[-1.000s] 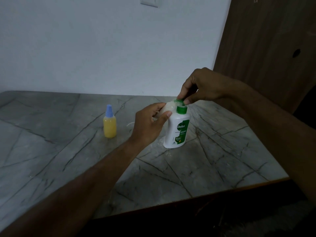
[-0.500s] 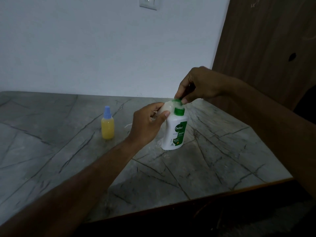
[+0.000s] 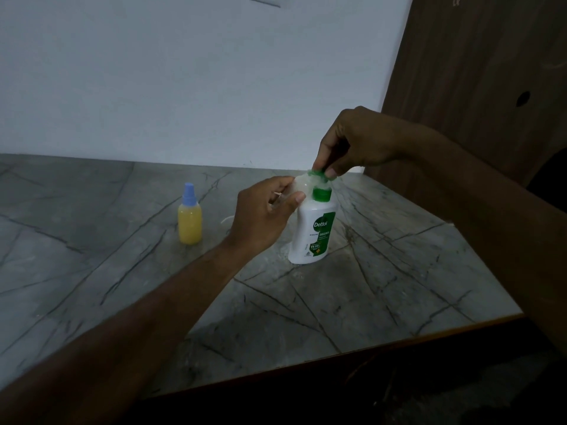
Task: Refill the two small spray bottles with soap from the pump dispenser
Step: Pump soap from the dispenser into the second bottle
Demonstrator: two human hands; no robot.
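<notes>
the right hand is held above the pump dispenser, its fingers curled down and pinched on the green pump head, which is pressed from the top. the left hand is raised beside the dispenser, fingers and thumb wrapped round a small clear spray bottle, which is kept tilted with its open neck brought up to the green spout. whether soap is flowing cannot be told, and little or no fill can be made out inside the clear bottle.

the dispenser is left standing upright on the grey marble table, just beside the left hand. well apart to the left, the other spray bottle is seen upright, filled with yellow liquid and closed with its blue cap, so that one is judged to be done. the second refill is judged to be in hand; the filling and the recapping are left. a thin white object is glimpsed on the table behind the left wrist, too hidden to be named.

both forearms are stretched forward from the near edge, the right one angled in from the side of the wooden door.
</notes>
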